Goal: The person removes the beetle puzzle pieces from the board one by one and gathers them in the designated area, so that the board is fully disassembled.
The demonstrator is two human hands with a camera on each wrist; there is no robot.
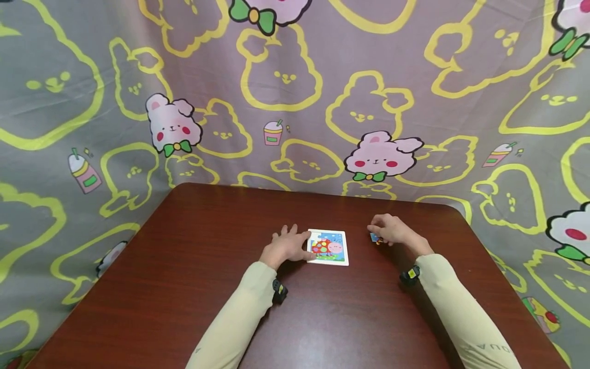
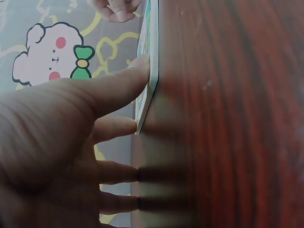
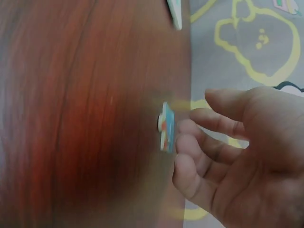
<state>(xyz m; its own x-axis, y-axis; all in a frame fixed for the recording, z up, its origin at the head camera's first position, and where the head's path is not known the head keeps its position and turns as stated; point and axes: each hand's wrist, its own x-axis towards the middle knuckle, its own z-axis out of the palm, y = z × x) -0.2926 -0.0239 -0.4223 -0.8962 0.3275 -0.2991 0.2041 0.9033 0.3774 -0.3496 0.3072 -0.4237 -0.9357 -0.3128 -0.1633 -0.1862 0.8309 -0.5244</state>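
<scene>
A square white-framed jigsaw puzzle (image 1: 328,248) with a red spotted ladybird picture lies flat on the table; its upper left corner shows a bare white patch. At its left side, my left hand (image 1: 290,246) is spread, the thumb (image 2: 135,78) resting on the board and the index finger touching near a corner. The other left fingers are straight, tips on the table. To the right of the puzzle, my right hand (image 1: 390,229) hovers with loosely bent fingers beside a small blue puzzle piece (image 3: 168,130). Thumb and index finger are apart, and the piece appears to lie on something small.
The brown wooden table (image 1: 207,307) runs back to a grey curtain (image 1: 286,61) printed with yellow bear outlines and rabbits. Both wrists carry a small black camera (image 1: 279,291). Left and right table edges slope away from the person.
</scene>
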